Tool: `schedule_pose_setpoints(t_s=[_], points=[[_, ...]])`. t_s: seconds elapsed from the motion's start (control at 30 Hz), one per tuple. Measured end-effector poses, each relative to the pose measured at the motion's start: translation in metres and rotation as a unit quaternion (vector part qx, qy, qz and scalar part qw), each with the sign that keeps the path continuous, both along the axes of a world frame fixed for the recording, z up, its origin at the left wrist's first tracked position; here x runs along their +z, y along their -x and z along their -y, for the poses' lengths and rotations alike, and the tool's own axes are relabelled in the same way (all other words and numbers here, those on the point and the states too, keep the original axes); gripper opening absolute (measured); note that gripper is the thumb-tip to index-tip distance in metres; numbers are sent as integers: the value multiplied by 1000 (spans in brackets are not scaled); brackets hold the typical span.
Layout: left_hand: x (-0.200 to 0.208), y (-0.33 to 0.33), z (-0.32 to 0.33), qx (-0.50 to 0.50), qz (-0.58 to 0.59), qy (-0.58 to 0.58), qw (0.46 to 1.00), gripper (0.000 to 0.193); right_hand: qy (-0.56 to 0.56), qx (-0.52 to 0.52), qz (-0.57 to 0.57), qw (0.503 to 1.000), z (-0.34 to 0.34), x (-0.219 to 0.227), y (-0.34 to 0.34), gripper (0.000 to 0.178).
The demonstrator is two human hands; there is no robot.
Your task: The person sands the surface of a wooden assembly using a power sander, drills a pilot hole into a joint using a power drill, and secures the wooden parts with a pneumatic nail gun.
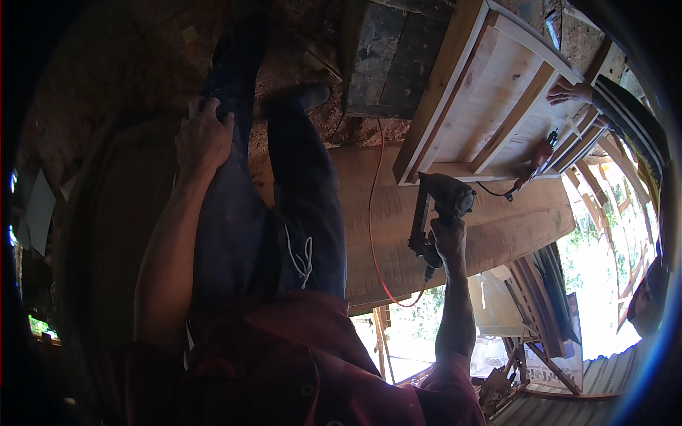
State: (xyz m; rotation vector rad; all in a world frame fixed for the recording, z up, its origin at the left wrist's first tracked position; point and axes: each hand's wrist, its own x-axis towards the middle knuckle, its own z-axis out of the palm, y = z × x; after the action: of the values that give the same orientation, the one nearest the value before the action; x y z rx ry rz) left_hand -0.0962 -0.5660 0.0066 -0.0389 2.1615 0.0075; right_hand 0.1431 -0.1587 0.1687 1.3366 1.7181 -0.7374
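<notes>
My right hand (447,240) grips a dark nail gun (447,195) by its handle. The nose end is beside the near corner of a wooden panel frame (439,96); whether they touch I cannot tell. From the tool's lower end an orange air hose (375,234) loops away to the left. My left hand (204,138) rests on my left leg, fingers apart and bent over the trouser cloth, holding nothing. At the right, another person's hand (568,92) lies on the frame, close to a red corded power tool (541,155).
Under the frame runs a wide wooden board (511,220). A dark wooden block (387,60) stands beyond it, left of the frame. Leaning boards (543,298) and corrugated sheeting (604,373) are at the lower right. Shavings cover the ground (298,42) around my feet.
</notes>
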Motion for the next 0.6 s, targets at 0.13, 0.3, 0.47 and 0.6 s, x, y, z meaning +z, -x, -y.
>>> schedule_pose_setpoints(t_s=[0.13, 0.3, 0.47, 0.6], points=[[0, 3, -2, -5, -10, -3, 1000, 39, 1, 8, 0, 1000, 0, 0, -1, 12], [4, 10, 5, -12, -11, -22, 1000, 43, -32, 6, -9, 999, 18, 6, 4, 13], [10, 20, 2, -26, 10, -6, 1000, 45, -37, -41, -39, 998, 29, 16, 27, 15], [30, 50, -18, -24, -2, -28, 999, 42, -22, -276, -113, 954, 26, 49, 68, 12]])
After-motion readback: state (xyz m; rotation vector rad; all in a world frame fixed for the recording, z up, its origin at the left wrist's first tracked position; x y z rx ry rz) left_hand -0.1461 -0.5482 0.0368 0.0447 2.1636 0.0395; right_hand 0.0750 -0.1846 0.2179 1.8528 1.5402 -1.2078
